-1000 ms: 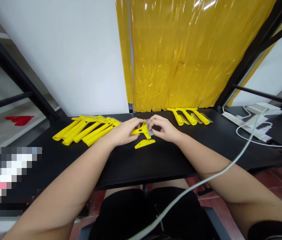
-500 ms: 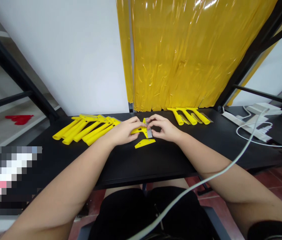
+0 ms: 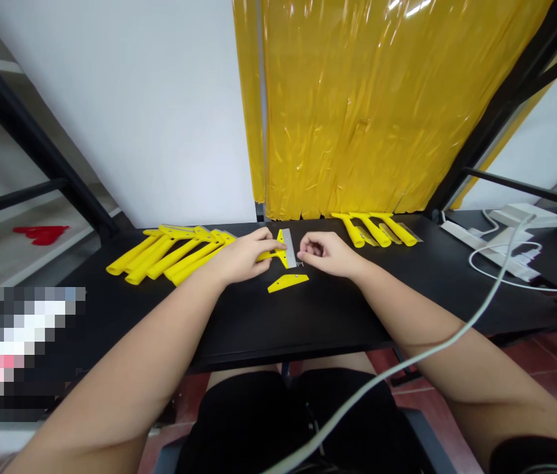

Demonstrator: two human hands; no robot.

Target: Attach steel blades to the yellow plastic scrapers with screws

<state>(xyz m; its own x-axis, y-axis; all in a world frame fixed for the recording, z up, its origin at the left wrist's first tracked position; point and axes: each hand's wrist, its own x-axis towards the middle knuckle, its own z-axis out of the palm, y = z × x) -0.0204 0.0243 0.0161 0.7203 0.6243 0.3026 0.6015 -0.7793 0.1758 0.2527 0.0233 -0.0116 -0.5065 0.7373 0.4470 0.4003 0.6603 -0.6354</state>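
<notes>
My left hand [image 3: 249, 255] is closed round the handle of a yellow scraper [image 3: 282, 258] that lies on the black table. Its metal blade [image 3: 290, 250] rests along the yellow head and faces right. Just right of the blade, apart from it, is my right hand [image 3: 330, 255], its fingers curled in toward the thumb; whatever may be between them is hidden. Some tiny light pieces, perhaps screws [image 3: 300, 264], lie beside the thumb. Nearer to me lies a loose yellow trapezoid plate [image 3: 288, 284] with small holes.
Several yellow scrapers [image 3: 160, 257] overlap in a row at left. More scrapers with blades [image 3: 380, 230] lie at the back right, before a yellow strip curtain [image 3: 357, 118]. A white power strip [image 3: 488, 250] sits at right. A pale cable [image 3: 397, 362] crosses over my right forearm.
My right hand has drawn back to the right off the blade, and its fingers have curled in. The blade and small pieces beside it now show. My left hand keeps its hold.
</notes>
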